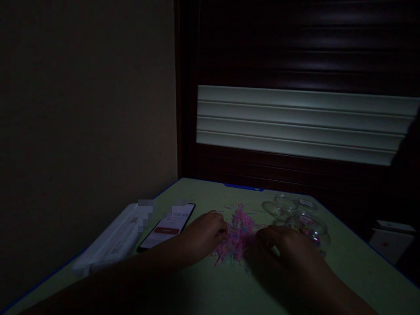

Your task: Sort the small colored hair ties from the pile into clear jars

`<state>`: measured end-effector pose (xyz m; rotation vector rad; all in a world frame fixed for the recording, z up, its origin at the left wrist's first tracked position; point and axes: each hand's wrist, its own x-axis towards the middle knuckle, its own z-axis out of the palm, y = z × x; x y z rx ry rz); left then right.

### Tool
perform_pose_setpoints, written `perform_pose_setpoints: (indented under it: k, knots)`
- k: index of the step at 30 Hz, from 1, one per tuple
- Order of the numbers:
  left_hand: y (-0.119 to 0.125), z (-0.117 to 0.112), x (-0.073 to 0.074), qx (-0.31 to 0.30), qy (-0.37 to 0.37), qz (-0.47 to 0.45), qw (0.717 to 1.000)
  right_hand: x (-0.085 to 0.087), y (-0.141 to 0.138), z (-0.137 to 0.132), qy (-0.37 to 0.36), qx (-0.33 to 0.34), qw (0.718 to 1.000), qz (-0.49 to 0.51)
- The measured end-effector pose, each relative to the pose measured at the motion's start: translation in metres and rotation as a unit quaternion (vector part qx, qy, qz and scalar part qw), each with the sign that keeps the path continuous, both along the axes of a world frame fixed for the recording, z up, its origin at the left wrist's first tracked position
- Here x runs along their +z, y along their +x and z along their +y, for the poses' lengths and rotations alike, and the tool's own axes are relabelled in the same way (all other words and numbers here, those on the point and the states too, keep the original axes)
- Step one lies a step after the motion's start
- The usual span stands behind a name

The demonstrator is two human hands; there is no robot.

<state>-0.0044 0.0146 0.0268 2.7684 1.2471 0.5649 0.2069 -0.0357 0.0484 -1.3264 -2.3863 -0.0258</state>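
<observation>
Loosely heaped on the bench (197,284) between left hand (205,232) and right hand (288,251), the pink bands (239,234) could be scattered in this dimness; fingers (220,227) are curled, their grip cannot be told.

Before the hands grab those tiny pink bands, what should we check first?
1. Enough light to see tiny bands: not ok, the room is very dim.
2. Pile of bands within reach: ok, it lies between the left hand and the right hand.
3. Clear jar open: cannot tell; it sits just beyond the right hand and seems to have coloured bits inside.
4. Bands away from the edge of the table: ok, they lie near the middle.
5. Phone out of the way: ok, it lies left of the left hand, screen lit.
6. Either hand holding a band: cannot tell, the fingers curl down in the gloom.
</observation>
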Motion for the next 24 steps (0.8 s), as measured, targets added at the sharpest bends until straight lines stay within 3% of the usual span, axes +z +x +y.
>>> perform_pose_setpoints:
  k: [9,18,24]
  knots:
    - [-0.0005,0.0046,-0.0003,-0.001,0.031,-0.018,0.999,0.0035,-0.0001,-0.0013,0.005,0.01,1.0,-0.003]
    - [0.0003,0.0045,0.003,0.035,0.067,-0.069,0.995,0.0005,0.0002,-0.0009,0.006,-0.002,1.0,0.01]
    - [0.0071,-0.001,0.0056,0.024,0.058,-0.151,0.987,-0.0006,0.002,0.0005,0.006,-0.004,1.0,0.025]
